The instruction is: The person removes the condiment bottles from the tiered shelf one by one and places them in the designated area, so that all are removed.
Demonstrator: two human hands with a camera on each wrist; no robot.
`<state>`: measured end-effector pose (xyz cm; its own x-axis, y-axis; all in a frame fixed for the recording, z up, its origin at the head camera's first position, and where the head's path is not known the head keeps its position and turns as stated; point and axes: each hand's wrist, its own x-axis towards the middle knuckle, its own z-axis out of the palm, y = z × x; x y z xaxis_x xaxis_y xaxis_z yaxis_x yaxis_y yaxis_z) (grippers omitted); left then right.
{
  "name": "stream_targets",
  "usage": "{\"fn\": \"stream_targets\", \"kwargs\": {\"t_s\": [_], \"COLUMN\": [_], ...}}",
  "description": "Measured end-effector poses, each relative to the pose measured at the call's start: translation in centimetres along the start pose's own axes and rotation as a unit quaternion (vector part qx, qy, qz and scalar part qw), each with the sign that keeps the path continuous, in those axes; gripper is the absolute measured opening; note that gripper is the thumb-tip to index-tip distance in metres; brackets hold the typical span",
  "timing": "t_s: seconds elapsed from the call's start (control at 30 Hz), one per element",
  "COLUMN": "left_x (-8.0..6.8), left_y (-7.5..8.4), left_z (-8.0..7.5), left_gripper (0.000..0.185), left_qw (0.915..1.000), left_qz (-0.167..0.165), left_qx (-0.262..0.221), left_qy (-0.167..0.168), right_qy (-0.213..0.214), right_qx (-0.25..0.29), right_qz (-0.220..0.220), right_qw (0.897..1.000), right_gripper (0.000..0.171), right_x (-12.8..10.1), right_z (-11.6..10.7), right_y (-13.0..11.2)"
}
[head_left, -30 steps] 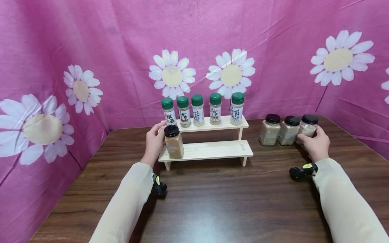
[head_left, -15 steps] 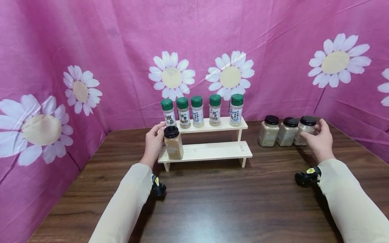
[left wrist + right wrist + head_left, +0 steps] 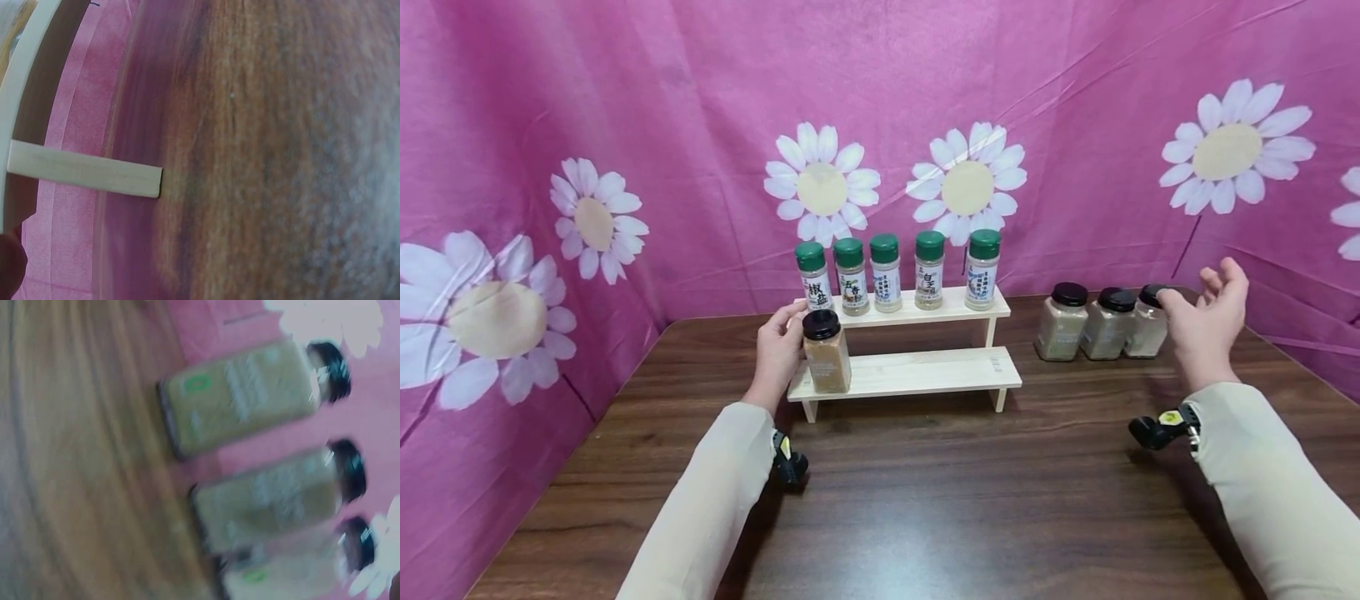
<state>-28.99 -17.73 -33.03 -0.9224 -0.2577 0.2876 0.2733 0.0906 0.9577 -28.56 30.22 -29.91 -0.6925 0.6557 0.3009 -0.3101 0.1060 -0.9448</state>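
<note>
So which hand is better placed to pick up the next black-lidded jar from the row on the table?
Probably the right hand: it hovers open beside the three jars, while the left hand holds the jar on the rack.

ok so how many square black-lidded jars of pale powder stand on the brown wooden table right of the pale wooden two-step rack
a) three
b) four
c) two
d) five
a: three square black-lidded jars stand in a row on the brown wooden table, right of the pale wooden two-step rack; the open right hand partly covers the third.
</note>
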Motion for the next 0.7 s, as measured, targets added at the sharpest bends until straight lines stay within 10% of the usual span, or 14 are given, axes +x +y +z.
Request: {"fn": "stream_targets", "kwargs": {"t_s": [0.3, 0.7], "left_x": [0.0, 0.0], "left_y": [0.0, -0.2], "left_z": [-0.1, -0.1], "left_gripper": [0.029, 0.027], "left_qw": [0.9999, 0.9999], "left_qz": [-0.013, 0.007], "left_qx": [-0.001, 0.006], "left_qy": [-0.001, 0.009], "right_qy": [-0.045, -0.116], "right_qx": [0.123, 0.157], "right_qz": [-0.038, -0.061], "right_qw": [0.991, 0.979], "right_gripper": [0.068, 0.069], "right_x": [-2.9, -6.8], "right_z": [3.2, 5.9], "right_y": [-3.6, -6.2]}}
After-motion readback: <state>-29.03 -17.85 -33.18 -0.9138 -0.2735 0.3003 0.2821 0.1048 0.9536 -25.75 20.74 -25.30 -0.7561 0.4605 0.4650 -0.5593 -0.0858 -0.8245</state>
